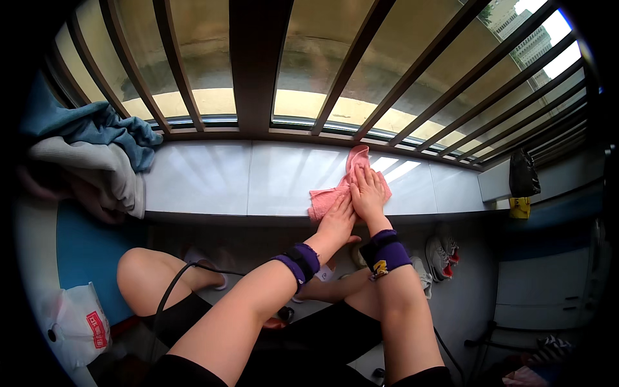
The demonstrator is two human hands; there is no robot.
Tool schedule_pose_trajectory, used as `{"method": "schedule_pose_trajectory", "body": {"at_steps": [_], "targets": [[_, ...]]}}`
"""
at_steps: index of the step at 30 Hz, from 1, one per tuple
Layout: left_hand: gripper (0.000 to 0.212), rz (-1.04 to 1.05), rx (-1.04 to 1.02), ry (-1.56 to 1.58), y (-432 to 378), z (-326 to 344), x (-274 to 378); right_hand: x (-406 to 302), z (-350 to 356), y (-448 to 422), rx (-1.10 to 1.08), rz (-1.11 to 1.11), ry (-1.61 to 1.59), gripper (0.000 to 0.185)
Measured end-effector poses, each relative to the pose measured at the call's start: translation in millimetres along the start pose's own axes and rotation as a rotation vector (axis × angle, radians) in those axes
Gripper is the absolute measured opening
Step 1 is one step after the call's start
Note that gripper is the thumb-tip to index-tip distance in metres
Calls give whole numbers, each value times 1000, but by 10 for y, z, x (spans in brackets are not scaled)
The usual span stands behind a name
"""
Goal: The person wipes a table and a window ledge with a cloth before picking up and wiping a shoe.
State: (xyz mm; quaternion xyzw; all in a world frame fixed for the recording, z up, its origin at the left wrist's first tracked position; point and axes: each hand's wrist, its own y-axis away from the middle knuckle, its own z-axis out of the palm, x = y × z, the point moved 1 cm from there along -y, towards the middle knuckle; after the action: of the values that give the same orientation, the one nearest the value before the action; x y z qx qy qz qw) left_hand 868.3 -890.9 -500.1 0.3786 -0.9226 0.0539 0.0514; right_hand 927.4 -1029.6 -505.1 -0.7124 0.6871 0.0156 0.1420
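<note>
A pink cloth lies partly bunched on the white tiled window ledge, its upper end near the foot of the barred window. My right hand rests flat on it with the palm down. Just to the left and a little nearer to me, my left hand presses on the cloth's lower part at the ledge's front edge, fingers stretched out. The two hands touch or nearly touch. Neither hand's fingers close around the cloth. A purple wristband is on each forearm.
Blue and grey clothes are heaped on the ledge's left end. Dark window bars rise behind the ledge. A black bag is at the right. Sneakers stand on the floor below, and a white plastic bag is at lower left.
</note>
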Motion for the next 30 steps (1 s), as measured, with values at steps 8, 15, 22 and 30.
{"method": "schedule_pose_trajectory", "body": {"at_steps": [8,15,22,30], "targets": [[106,-214,53,-30,894,-119,-667,-1323,271,-154,-14,-205,-113,55],[97,-392,107,4,1568,-278,-1091,-2316,406,-166,-19,-380,-306,55],[94,-420,152,96,1606,-453,-979,-2254,332,-173,-106,-557,-423,50],[92,-308,118,112,696,-290,-536,-1106,179,-365,-3,-516,-379,50]]}}
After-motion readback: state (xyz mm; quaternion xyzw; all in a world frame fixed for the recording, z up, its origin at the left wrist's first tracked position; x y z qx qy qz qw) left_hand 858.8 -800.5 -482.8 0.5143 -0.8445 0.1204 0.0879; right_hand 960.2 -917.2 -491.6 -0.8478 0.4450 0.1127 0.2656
